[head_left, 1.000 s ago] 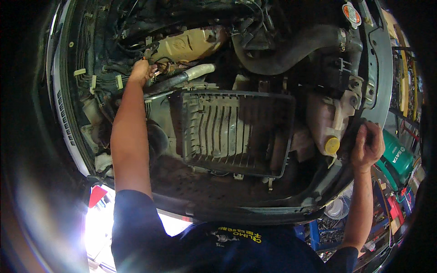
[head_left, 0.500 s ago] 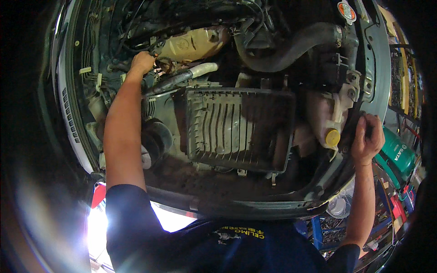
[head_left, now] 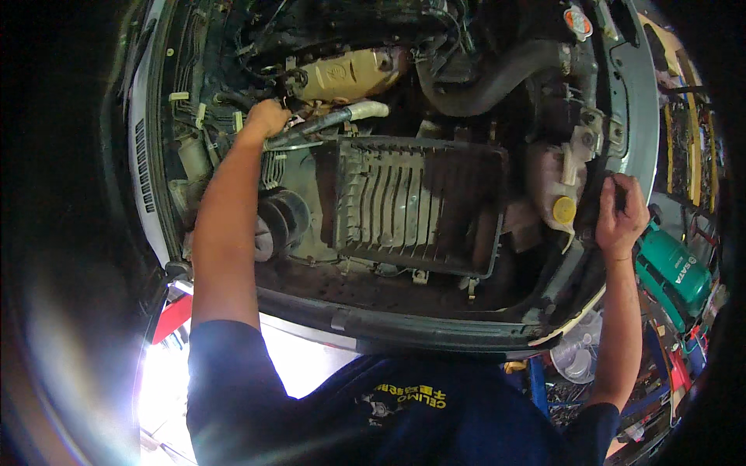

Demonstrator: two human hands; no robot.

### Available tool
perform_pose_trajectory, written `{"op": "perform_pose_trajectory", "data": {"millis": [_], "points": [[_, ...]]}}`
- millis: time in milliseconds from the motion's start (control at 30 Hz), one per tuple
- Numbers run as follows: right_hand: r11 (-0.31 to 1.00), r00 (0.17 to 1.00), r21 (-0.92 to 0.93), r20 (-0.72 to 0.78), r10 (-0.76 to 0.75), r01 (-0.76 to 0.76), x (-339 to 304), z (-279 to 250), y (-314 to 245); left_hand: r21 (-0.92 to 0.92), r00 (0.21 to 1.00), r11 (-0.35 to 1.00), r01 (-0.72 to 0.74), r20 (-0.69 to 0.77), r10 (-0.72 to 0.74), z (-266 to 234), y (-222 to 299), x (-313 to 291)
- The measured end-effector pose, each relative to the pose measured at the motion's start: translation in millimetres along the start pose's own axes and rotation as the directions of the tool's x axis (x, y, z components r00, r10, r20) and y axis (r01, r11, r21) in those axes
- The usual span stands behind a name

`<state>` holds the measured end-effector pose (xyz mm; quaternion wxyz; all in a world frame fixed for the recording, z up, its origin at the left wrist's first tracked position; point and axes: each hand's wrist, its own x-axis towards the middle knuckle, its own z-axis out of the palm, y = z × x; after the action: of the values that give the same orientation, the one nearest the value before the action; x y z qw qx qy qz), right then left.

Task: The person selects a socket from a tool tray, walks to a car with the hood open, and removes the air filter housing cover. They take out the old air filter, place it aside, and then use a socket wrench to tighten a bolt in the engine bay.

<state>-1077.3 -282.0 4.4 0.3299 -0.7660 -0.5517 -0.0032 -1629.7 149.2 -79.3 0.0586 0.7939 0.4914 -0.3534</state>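
Pipe: the dark pipe with a pale end (head_left: 326,122) lies slanted in the engine bay, just below the tan metal cover (head_left: 350,76).
Left hand: the left hand (head_left: 268,120) is at the pipe's lower end, near the cover's left end.
Left grip: fingers bent inward, tips hidden – cannot tell whether they close on anything.
Reaching well: in so tight a spot, I would work by fingertip feel, keep the wrist loose and avoid tugging on nearby lines.
Left arm: stretched long from below, back of the hand up.
Right hand: the right hand (head_left: 623,210) is loosely curled at the bay's right edge – a gap shows beside the thumb; cannot tell if it holds anything.
Right arm: elbow low, forearm nearly upright in view.
Around: open ribbed box (head_left: 400,206), tank (head_left: 549,175) with yellow cap (head_left: 565,209), thick black hose (head_left: 497,93).
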Motion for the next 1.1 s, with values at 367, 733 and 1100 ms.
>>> {"op": "perform_pose_trajectory", "data": {"millis": [367, 733, 1100], "points": [[1.000, 0.999, -0.011, 0.038, 0.025, -0.025, -1, -2, -1, -0.692, 0.838, 0.669, 0.272, -0.172, -0.518, -9, 38, -45], [1.000, 0.999, -0.031, 0.053, 0.001, 0.001, -1, -1, 0, -0.782, 0.775, 0.594, 0.188, -0.254, -0.579, 6, 46, -62], [0.997, 0.997, -0.073, 0.075, -0.014, 0.019, -1, -2, 2, -0.702, 0.951, 0.708, 0.075, -0.163, -0.263, 0, 47, -46]]}}
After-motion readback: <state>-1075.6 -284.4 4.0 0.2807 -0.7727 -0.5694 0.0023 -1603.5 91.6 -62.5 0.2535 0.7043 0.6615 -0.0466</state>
